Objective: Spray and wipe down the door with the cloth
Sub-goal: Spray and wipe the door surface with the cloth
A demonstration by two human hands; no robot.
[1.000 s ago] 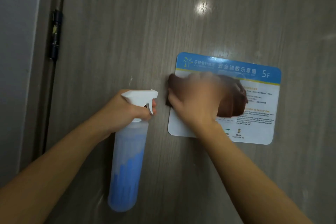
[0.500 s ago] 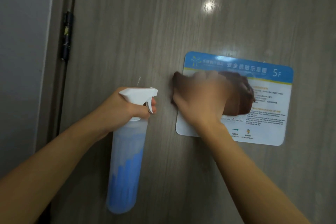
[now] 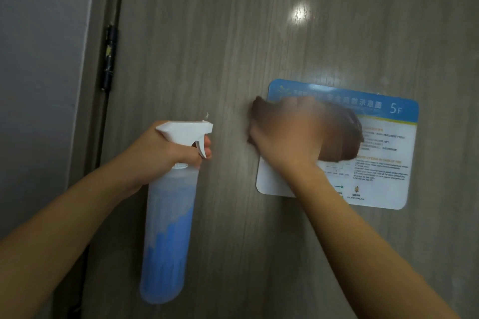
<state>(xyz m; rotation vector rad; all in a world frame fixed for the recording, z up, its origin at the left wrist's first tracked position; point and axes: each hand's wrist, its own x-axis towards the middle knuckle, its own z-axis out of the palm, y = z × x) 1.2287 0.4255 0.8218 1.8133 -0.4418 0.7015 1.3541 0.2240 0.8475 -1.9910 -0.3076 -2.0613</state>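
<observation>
Nearest to the camera, at about 7 o'clock, hangs the translucent plastic spray bottle with blue liquid (image 3: 168, 235), its white trigger head (image 3: 185, 131) on top and the nozzle pointing to 3 o'clock. The left hand (image 3: 160, 151) grips the neck of this bottle, fingers curled round it and one finger on the trigger. The bottle is roughly half full (the blue part fills the lower half).

Toward 3 o'clock from it, the right hand (image 3: 290, 137) presses the dark brown cloth (image 3: 347, 137) flat against the door; hand and cloth are blurred, so I cannot tell how each finger lies. The cloth covers the left upper part of the white rectangular sign with a blue header band and "5F" (image 3: 383, 163), which is stuck on the grey-brown wood-grain door (image 3: 233, 46).

Farther, at 10 o'clock, a dark metal hinge (image 3: 109, 57) sits on the door's edge, and beyond it stands the pale grey wall (image 3: 39, 59). A bright light reflection shows on the door at 1 o'clock.
</observation>
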